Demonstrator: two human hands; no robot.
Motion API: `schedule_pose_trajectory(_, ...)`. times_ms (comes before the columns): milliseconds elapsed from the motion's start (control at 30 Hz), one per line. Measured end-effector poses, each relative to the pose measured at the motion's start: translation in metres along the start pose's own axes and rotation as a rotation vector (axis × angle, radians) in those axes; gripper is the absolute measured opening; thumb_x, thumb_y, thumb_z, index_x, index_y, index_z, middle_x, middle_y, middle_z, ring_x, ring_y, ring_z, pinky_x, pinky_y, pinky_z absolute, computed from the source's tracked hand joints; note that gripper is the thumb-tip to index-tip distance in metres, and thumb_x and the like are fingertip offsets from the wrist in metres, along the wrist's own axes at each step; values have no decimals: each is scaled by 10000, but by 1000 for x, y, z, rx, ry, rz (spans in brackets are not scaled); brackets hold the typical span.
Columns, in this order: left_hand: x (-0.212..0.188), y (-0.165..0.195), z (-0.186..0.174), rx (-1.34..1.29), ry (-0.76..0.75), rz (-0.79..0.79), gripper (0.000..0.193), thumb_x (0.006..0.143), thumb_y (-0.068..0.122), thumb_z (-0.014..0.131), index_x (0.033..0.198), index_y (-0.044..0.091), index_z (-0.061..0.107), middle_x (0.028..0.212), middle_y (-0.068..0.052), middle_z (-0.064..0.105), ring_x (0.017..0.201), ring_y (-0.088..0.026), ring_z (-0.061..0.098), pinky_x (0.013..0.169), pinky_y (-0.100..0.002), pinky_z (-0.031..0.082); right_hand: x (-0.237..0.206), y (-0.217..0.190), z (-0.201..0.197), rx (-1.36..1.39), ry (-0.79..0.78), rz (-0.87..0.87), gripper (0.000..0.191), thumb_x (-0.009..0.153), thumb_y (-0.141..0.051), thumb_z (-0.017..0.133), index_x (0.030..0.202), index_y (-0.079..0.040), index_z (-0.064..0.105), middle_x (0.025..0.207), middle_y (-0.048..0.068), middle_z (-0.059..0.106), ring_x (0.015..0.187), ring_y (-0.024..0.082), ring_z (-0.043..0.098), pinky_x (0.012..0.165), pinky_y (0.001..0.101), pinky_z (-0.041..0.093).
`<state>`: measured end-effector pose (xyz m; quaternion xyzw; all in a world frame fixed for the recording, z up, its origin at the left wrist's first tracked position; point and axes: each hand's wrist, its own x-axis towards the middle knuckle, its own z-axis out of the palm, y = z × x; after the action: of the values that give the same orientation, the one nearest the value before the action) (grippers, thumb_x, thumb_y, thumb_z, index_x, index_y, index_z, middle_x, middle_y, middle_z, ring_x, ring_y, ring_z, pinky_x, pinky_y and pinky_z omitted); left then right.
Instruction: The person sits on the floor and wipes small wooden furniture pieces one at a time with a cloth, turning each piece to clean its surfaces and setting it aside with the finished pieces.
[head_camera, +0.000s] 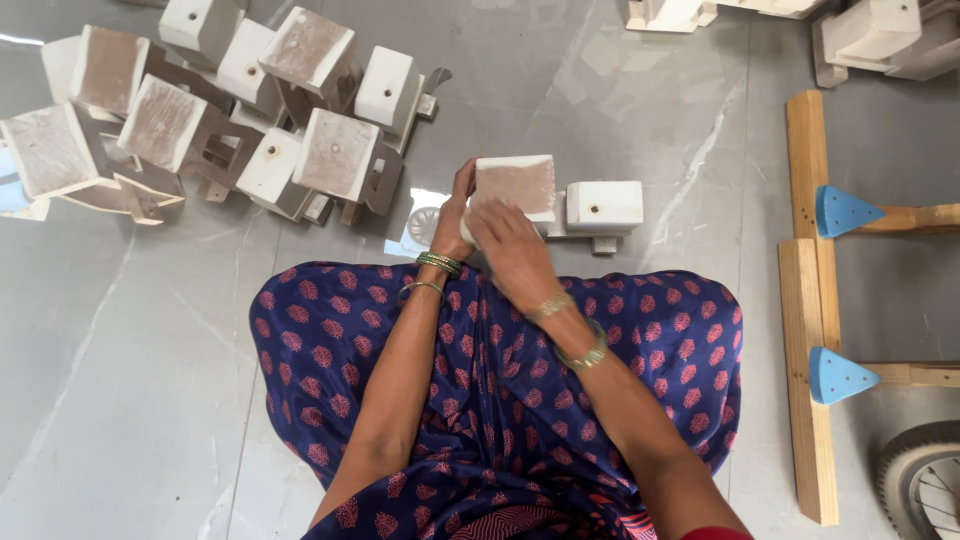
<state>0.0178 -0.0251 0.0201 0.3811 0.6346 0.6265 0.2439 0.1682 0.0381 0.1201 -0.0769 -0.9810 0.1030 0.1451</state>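
Two hands (452, 225) (515, 250); two blue triangular wedges (843, 211) (836, 376); one spoked wheel (925, 480); roughly ten white wooden block assemblies (335, 153) piled.

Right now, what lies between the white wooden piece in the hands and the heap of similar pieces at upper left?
In the head view, only bare grey floor separates the held white wooden piece from the heap; a small round white disc lies lower, beside the left hand.

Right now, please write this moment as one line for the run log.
left hand: holds white wooden piece | right hand: rests on its near face | pile of similar pieces: floor, upper left | wooden frame: right
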Motion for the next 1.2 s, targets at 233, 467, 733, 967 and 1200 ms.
schedule_pose_trajectory(233, 4, 34, 0, 32, -13, -111, 1239, 556, 107, 930, 1585, 104, 239, 1572, -199, 451, 1482, -321, 429, 1100, -433, 458, 16, 88, -23, 447, 690, 513, 291, 938, -94, 685, 1172, 77, 680, 1140, 254, 705, 1025, 356, 714, 913, 403, 552)
schedule_pose_trajectory(467, 3, 31, 1, 35, 25, -83, 1223, 548, 135, 967, 1563, 99, 286, 1522, -180, 524, 1451, -322, 494, 1109, -424, 467, 10, 79, 16, 482, 529, 534, 315, 932, -94, 706, 1206, 62, 702, 1056, 232, 728, 950, 306, 739, 854, 378, 574)
schedule_pose_trajectory(733, -1, 24, -3, 80, -56, -148, 1380, 490, 231, 1002, 1594, 79, 188, 1534, -202, 468, 1426, -321, 454, 1127, -427, 400, -28, 67, -52, 564, 264, 593, 353, 873, -113, 745, 1196, 24, 718, 1056, 201, 759, 911, 238, 745, 832, 341, 581)
schedule_pose_trajectory(967, -17, 19, 2, -333, 44, -342, 734, 918, 384, 806, 1430, -109, 619, 1183, -240, 784, 1108, -283, 724, 1008, -380, 556, 15, 92, -77, 441, 578, 404, 341, 906, -35, 723, 1234, 46, 676, 1116, 201, 733, 980, 295, 738, 895, 371, 580)
schedule_pose_trajectory(1200, -64, 44, 10, -507, 51, -514, 515, 876, 99, 734, 1330, -64, 554, 1031, -188, 749, 859, -245, 696, 732, -387, 528, 67, 105, -18, 87, -71, -43, 203, 857, -108, 632, 959, -117, 808, 1025, 125, 770, 951, 383, 708, 869, 497, 532)
